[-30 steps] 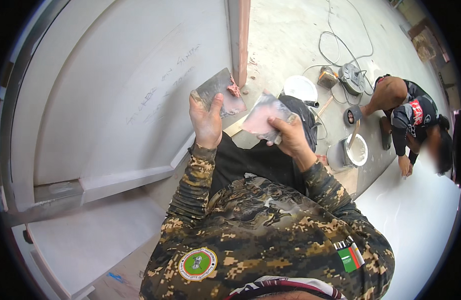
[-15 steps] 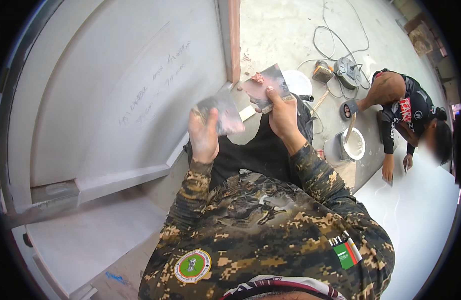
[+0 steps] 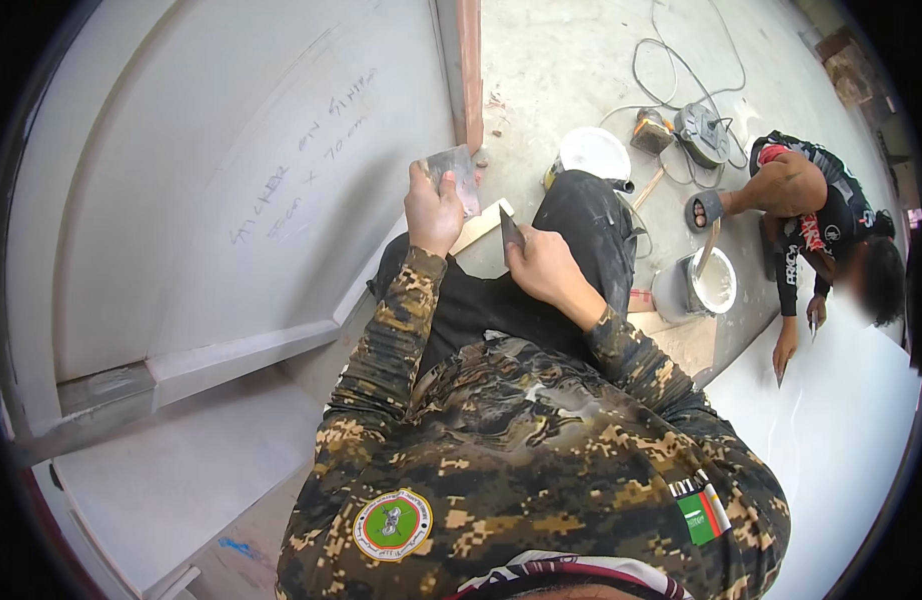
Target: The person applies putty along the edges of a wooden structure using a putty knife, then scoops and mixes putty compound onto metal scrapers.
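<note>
In my left hand point(image 3: 433, 215) is a flat metal putty knife point(image 3: 453, 172), its broad blade smeared with pale pink filler and its face turned up toward me. My right hand point(image 3: 554, 266) grips a second putty knife point(image 3: 511, 234), tilted nearly edge-on, so its face is mostly hidden. The two blades are apart, above my knees. Beyond and left of my left hand stands a large grey-white panel point(image 3: 241, 190) with handwriting and a raised frame. A light wooden strip point(image 3: 481, 226) lies between the blades and the panel's lower edge.
At right, a co-worker point(image 3: 816, 215) bends over a white sheet point(image 3: 831, 420) with flat tools in hand. A bucket of pale paste point(image 3: 716, 282) with a stick stands nearer me. Beyond my knee are a white-lidded bucket point(image 3: 593, 152), a sander point(image 3: 651, 132) and a cable reel point(image 3: 701, 135).
My right hand has come down and inward, its putty knife turning edge-on; the pink lump no longer shows there. My left hand has risen slightly rightward. The co-worker's hands have shifted over the sheet.
</note>
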### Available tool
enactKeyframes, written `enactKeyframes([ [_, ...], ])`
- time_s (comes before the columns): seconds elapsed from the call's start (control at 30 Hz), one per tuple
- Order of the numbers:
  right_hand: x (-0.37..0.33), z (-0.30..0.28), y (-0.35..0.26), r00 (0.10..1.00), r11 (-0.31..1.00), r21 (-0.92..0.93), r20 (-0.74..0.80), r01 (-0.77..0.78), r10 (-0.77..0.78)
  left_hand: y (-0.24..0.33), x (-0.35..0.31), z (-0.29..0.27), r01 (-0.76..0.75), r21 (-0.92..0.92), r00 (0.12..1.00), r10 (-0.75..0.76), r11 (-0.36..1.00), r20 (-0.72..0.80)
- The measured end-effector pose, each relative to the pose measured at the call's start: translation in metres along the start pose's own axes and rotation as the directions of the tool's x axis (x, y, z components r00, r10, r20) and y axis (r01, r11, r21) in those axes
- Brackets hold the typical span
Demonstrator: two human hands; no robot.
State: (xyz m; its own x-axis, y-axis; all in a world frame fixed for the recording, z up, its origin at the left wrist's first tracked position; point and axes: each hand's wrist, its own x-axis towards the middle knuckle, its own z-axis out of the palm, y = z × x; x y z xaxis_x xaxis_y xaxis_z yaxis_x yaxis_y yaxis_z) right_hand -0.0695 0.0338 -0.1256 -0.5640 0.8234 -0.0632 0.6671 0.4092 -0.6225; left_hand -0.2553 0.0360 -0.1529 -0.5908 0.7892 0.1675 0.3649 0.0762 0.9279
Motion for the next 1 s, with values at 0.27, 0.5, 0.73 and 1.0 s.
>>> enactKeyframes([
  [0.27, 0.055, 0.029, 0.032, 0.992, 0.989, -0.126, -0.092, 0.075, -0.087, 0.000, -0.014, 0.012, -0.045, 0.220, 0.991, 0.016, 0.974, 0.131],
  [0.5, 0.044, 0.092, 0.009, 0.943, 0.894, 0.438, -0.247, -0.096, 0.222, -0.105, -0.077, -0.103, 0.478, -0.707, 0.870, -0.389, 0.522, 0.301],
  [0.73, -0.065, 0.181, -0.085, 0.999, 0.966, 0.258, 0.045, -0.012, 0.001, -0.139, -0.230, -0.190, 0.551, -0.814, 0.823, -0.040, -0.186, 0.567],
  [1.0, -0.142, 0.160, -0.329, 0.672, 0.546, 0.462, -0.166, 0.699, -0.722, -0.167, -0.267, -0.228, 0.388, -0.902, 0.877, -0.225, -0.190, 0.425],
])
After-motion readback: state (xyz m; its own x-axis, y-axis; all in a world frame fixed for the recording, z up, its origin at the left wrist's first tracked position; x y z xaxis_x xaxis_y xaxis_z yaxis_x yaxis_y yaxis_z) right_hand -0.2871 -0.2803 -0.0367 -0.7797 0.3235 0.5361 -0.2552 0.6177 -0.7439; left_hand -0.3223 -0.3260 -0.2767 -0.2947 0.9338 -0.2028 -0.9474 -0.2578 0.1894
